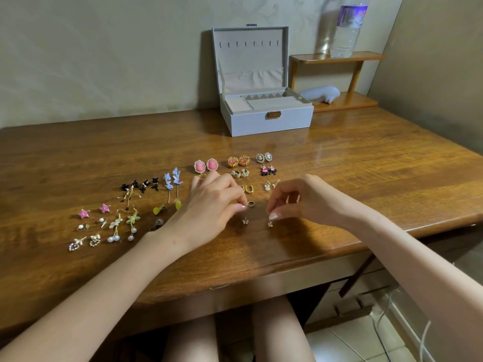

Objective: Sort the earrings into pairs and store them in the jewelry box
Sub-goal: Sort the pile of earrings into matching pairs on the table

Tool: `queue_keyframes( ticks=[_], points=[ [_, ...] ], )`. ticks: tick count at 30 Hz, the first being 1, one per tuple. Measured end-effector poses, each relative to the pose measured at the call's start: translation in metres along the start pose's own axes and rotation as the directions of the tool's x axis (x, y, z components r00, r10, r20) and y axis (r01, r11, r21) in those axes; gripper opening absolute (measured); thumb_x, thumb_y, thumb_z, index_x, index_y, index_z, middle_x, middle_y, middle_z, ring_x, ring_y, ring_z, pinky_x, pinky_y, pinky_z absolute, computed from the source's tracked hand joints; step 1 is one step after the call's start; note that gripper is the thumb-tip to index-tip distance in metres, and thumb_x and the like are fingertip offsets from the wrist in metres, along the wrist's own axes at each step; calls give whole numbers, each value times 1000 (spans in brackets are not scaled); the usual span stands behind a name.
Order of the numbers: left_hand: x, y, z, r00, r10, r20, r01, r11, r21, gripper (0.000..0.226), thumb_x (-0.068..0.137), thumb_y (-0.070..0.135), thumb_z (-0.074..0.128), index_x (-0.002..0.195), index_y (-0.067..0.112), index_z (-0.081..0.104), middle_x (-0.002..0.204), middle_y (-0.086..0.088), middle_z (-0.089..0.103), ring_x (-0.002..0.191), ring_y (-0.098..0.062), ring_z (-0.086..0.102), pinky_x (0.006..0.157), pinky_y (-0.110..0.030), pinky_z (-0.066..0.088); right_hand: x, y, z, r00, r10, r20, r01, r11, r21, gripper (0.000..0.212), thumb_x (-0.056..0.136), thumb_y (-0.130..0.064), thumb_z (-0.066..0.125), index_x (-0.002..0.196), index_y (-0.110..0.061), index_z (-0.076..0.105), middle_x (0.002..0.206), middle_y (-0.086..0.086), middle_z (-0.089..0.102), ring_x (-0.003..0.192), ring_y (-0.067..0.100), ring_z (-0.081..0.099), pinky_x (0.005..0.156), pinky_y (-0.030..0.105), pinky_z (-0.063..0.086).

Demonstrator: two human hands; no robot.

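Left hand (209,202): small flower earring (245,220) pinched at the fingertips. Right hand (305,199): second flower earring (270,224) pinched likewise. Both are held low over the table (339,165); contact cannot be told. Other earrings (211,164) are laid in pairs behind and to the left. The jewelry box (266,118) is seen open at the back, well apart.

Left hand (209,205): pinches a flower earring (245,220) over the table (366,158).
Right hand (303,202): pinches a matching earring (270,224) beside it.
Box (266,121): lid open, farther back.
Pink pair (206,165): behind the left hand.
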State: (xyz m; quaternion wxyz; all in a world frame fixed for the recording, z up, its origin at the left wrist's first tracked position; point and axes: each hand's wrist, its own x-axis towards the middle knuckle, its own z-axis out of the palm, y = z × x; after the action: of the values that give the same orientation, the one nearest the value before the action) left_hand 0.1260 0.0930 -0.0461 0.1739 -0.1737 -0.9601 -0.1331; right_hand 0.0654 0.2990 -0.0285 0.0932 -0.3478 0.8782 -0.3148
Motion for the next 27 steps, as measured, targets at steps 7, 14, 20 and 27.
queue_keyframes(
  ticks=[7,14,20,27],
  points=[
    [-1,0,-3,998,-7,56,6,1000,10,12,80,39,65,88,30,63,99,13,49,99,-5,33,82,-25,16,-4,0,14,999,-14,-47,10,996,-85,12,70,-25,81,74,-27,70,74,-11,65,65,2,52,60,17,42],
    [-3,0,6,999,-16,39,14,999,43,10,83,33,65,89,26,62,101,11,51,96,-7,32,79,-26,15,8,-3,31,989,-77,-127,68,995,-73,11,71,-23,79,75,-26,69,75,-9,64,70,9,55,67,29,47],
    [-5,0,8,1000,-19,23,18,999,43,9,84,30,63,91,24,62,102,10,51,95,-5,30,80,-26,16,12,-1,35,984,-101,-146,93,994,-65,9,72,-22,78,77,-25,71,76,-11,63,68,5,52,65,28,47],
    [-6,-2,6,1000,-31,-3,31,999,36,13,83,36,63,90,25,62,101,12,50,99,-8,36,80,-26,18,8,-2,29,981,-103,-165,98,994,-38,11,74,-20,77,83,-26,71,75,-10,63,68,5,54,63,21,45]
  ],
)
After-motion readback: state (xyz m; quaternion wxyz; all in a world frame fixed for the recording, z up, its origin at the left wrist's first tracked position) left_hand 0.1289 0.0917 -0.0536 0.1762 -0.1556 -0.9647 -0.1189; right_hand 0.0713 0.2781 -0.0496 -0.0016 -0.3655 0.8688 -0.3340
